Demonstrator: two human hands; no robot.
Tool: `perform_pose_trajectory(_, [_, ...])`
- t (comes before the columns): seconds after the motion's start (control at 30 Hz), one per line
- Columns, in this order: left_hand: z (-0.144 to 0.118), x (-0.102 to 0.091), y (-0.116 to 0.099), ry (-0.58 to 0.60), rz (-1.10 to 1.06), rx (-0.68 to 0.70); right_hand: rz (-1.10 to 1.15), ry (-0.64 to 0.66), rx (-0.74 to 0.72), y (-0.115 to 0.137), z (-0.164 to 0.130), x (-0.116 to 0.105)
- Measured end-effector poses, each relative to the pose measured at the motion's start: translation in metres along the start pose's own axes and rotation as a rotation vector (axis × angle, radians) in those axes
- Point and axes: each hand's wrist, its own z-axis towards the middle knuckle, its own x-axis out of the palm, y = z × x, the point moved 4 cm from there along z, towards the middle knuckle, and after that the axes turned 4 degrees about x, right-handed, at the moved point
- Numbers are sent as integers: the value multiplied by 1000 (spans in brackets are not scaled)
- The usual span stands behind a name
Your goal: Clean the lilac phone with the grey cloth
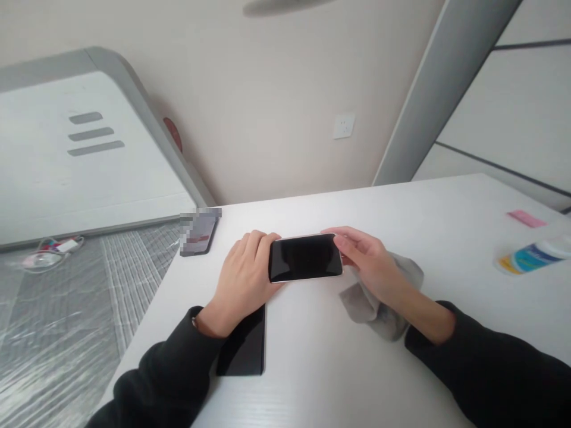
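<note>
Phone [306,257] lies crosswise just above the desk [446,226], long axis running left to right, left hand [243,279] clamped on one end, right hand [368,258] pinching the other, grey cloth [379,306] beneath it.

Both forearms, in dark sleeves, reach forward and angle inward; the left hand [243,276] is curled, knuckles up, the right hand [372,264] apparently pinching with thumb and fingertips
</note>
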Motion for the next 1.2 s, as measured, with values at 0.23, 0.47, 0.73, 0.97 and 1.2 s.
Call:
perform_pose_trajectory(0.23, [-3,3,3,37,-22,-7,-1,164,75,-4,5,4])
perform_pose_trajectory(0.47, [-6,-3,2,49,-107,55,-58,201,110,-2,3,9])
perform_pose_trajectory(0.73, [-7,-1,9,70,-108,84,-50,309,97,6,-1,7])
perform_pose_trajectory(0.97, [-9,-2,14,98,-60,118,64,436,173,-1,2,3])
perform_pose_trajectory(1.2, [-13,-3,11,99,-62,164,-8,477,67,-6,5,-2])
